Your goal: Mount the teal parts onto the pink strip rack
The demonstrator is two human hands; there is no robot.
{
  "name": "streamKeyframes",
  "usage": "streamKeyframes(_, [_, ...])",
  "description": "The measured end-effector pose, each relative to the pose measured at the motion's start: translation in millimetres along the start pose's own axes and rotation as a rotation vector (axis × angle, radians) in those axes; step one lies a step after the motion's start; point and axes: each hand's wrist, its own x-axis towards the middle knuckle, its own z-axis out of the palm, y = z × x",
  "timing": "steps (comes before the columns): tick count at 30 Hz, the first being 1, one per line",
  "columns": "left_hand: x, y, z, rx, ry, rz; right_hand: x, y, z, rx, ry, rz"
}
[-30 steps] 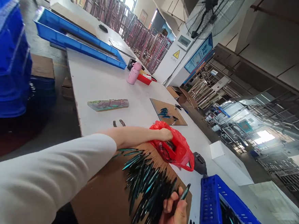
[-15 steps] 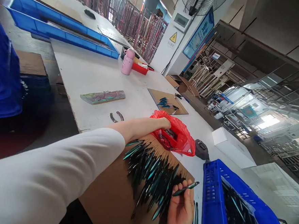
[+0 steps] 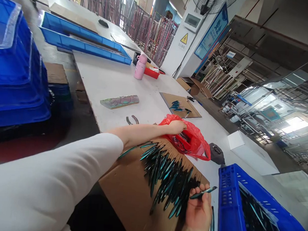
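My left hand point(image 3: 178, 127) reaches over the rim of a red plastic bag point(image 3: 198, 141); its fingers are hidden inside among small dark and shiny pieces. My right hand point(image 3: 198, 210), palm up at the lower right, pinches a slim dark-green fishing lure point(image 3: 203, 193) between thumb and fingers, its tip pointing right. Between the hands, many similar glossy teal-and-black lures point(image 3: 168, 172) lie side by side on a brown cardboard sheet point(image 3: 123, 183), thin wires sticking out at their upper ends. More of them fill a blue crate point(image 3: 228, 191) to the right.
Beyond my left arm lie a patterned block point(image 3: 120, 102) and a curved grey piece point(image 3: 132, 120). Farther back are a board with blue lures point(image 3: 181, 106), a pink bottle point(image 3: 141, 67) and a long blue tray point(image 3: 82, 42). A white box point(image 3: 251, 152) stands right; stacked blue crates point(image 3: 15, 67) stand left.
The view has swung slightly left, so the scene sits farther right. The back of my left hand shows more above the bag's rim. My right hand keeps the same lure.
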Motion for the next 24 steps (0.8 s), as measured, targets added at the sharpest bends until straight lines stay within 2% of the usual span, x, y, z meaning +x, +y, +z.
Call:
streamKeyframes(3, [-27.4,15.4,-1.1,-0.175,0.018,-0.041,-6.0,0.2,9.4,-0.02,0.011,0.004])
streamKeyframes(6, [-74.2,41.1,8.7,-0.368,-0.045,-0.083,-11.9,5.8,14.1,-0.074,-0.024,-0.008])
streamKeyframes(7, [-90.8,50.4,14.2,-0.462,-0.091,-0.093,-13.9,8.7,15.2,-0.111,-0.03,-0.02])
streamKeyframes(9, [-119.7,67.3,25.8,-0.962,-0.265,-0.181,-18.1,15.1,17.5,-0.217,-0.01,-0.064])
streamKeyframes(10, [-130.3,73.9,31.0,-1.081,-0.345,-0.189,-20.3,18.2,18.9,-0.275,0.006,-0.095])
streamKeyframes(11, [-137.8,78.8,35.2,-1.179,-0.378,-0.198,-22.4,20.9,20.3,-0.329,0.014,-0.123])
streamKeyframes(13, [-144.6,83.7,40.8,-1.253,-0.345,-0.202,-25.8,25.3,22.7,-0.408,0.012,-0.156])
streamKeyframes(15, [-144.2,83.1,43.6,-1.268,-0.256,-0.21,-27.8,27.9,23.7,-0.476,-0.016,-0.155])
streamKeyframes(17, [-142.0,79.8,45.2,-1.272,-0.222,-0.211,-28.4,29.1,23.3,-0.547,-0.048,-0.154])
streamKeyframes(24, [-142.7,72.2,48.3,-1.311,-0.34,-0.195,-27.0,28.7,19.3,-0.671,-0.051,-0.173])
